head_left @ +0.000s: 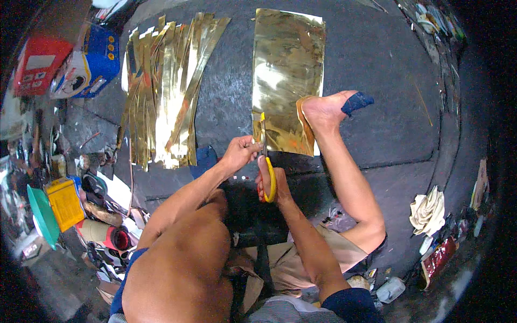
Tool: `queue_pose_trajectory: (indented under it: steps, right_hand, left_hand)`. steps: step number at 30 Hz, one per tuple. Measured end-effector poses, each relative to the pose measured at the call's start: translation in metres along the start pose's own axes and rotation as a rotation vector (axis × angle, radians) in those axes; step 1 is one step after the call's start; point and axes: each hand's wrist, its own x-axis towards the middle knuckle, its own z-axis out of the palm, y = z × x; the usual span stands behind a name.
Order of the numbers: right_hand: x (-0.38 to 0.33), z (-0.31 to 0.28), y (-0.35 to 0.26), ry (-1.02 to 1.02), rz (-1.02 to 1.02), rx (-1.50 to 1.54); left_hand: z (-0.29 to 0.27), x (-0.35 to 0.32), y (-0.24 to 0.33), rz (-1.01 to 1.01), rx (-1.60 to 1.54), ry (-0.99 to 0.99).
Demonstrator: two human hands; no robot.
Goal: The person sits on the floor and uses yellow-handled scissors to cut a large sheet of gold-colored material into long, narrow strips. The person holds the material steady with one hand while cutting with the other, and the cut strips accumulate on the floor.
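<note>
A shiny gold sheet (288, 59) lies flat on the dark floor in front of me, its long side running away from me. My right hand (281, 187) is closed round the yellow handles of a pair of scissors (272, 175). The blades point away from me and lie over the sheet near its left edge. Just left of the blades, my left hand (237, 155) is closed, thumb and fingers pinched at the sheet's near left corner. My bare foot (326, 110), with dark blue cloth around the toes, rests on the sheet's right side.
Many cut gold strips (172, 91) lie in a loose pile to the left. Beyond them stand a blue box (102, 62) and a red box (40, 64). Clutter with a yellow container (64, 202) and a green lid (43, 215) lines the left. A crumpled pale cloth (427, 211) lies right.
</note>
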Motion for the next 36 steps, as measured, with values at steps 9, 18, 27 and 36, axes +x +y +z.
queue_pose_trajectory:
  steps: [9, 18, 27, 36]
  right_hand:
    - [0.040, 0.003, -0.038, 0.011, -0.214, 0.044]
    - [0.072, -0.001, -0.054, 0.082, -0.442, -0.076]
    - [0.067, -0.004, -0.062, 0.092, -0.337, -0.166]
    - [0.103, -0.004, -0.096, 0.231, -0.522, -0.256]
  left_hand:
    - [-0.005, -0.009, 0.010, 0.060, -0.009, -0.101]
    - [-0.003, -0.021, 0.026, 0.039, 0.006, -0.102]
    - [0.004, -0.029, 0.030, 0.072, 0.005, -0.080]
    - [-0.001, -0.041, 0.042, 0.094, 0.042, -0.074]
